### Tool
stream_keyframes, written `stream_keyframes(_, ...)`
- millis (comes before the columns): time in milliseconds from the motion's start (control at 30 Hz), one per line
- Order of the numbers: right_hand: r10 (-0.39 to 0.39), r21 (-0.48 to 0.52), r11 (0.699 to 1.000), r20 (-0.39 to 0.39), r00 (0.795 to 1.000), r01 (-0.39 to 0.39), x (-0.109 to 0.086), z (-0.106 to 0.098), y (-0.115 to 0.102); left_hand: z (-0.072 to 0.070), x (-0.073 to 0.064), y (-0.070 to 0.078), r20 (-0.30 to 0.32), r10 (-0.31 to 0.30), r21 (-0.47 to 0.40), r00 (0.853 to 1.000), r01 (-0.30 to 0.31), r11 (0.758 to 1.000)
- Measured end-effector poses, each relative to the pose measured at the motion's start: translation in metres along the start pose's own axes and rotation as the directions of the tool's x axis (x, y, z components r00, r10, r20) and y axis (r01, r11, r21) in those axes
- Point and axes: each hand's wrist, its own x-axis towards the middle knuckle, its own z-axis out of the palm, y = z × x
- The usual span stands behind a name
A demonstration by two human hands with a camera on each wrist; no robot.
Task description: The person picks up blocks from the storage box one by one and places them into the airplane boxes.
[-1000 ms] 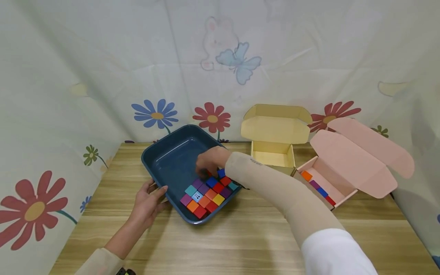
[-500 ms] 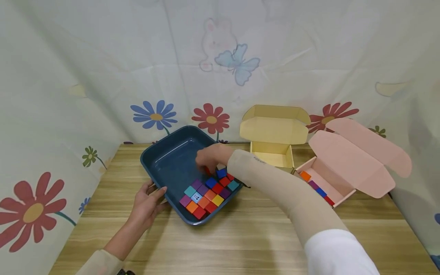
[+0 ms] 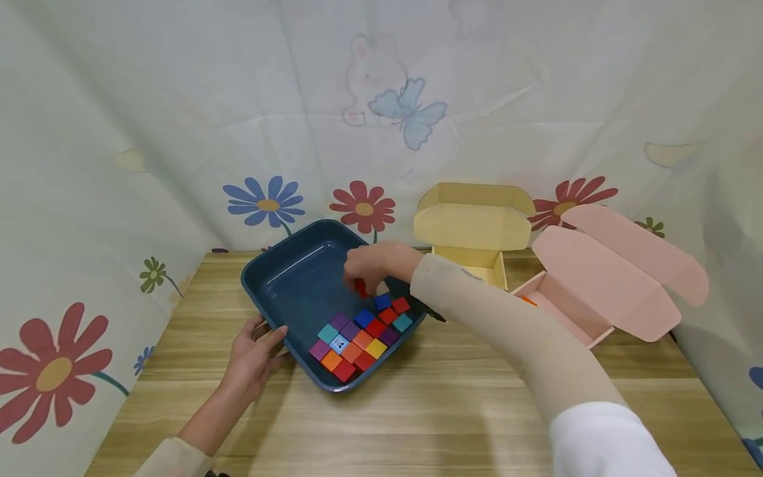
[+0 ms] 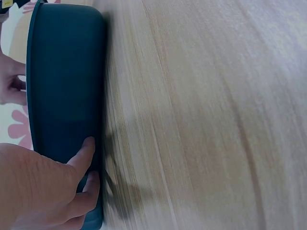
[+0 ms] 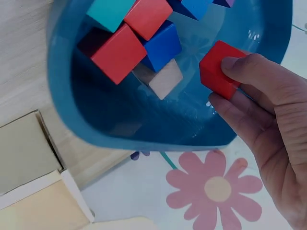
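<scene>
In the head view, my right hand is over the inside of a dark blue tray. Between thumb and fingers it pinches a red cube, which the right wrist view shows off the tray floor. My left hand grips the tray's left side, its thumb at the rim and its fingers against the outer wall. Several coloured cubes lie packed in the tray's near right part, among them a yellow cube and a teal cube. A pale wooden-coloured cube lies beside a blue cube.
Behind the right forearm stand a yellow box and a pink box, both with lids raised. An orange cube shows in the pink box; the sleeve covers part of it. A patterned curtain hangs behind the wooden table.
My right hand has risen slightly and shifted right with the red cube, uncovering more cubes beneath. The right forearm now covers more of the pink box. The left hand keeps its place on the tray.
</scene>
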Motion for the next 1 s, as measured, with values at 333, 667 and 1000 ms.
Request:
stream_keyframes(333, -0.005, -0.012, 1.000, -0.044, 0.999, 0.004, -0.033, 0.004, 0.012, 0.004, 0.004, 0.001, 0.012, 0.004, 0.000, 1.000, -0.004, 1.000)
stream_keyframes(667, -0.024, -0.021, 1.000, -0.101, 0.995, 0.022, -0.072, 0.009, 0.026, 0.003, 0.003, 0.000, 0.007, -0.004, -0.002, 1.000, 0.005, 1.000)
stream_keyframes(1000, 0.036, 0.064, 0.998, -0.193, 0.981, -0.024, -0.126, 0.040, 0.042, 0.000, 0.000, -0.005, 0.011, -0.013, 0.019, 1.000, 0.013, 1.000)
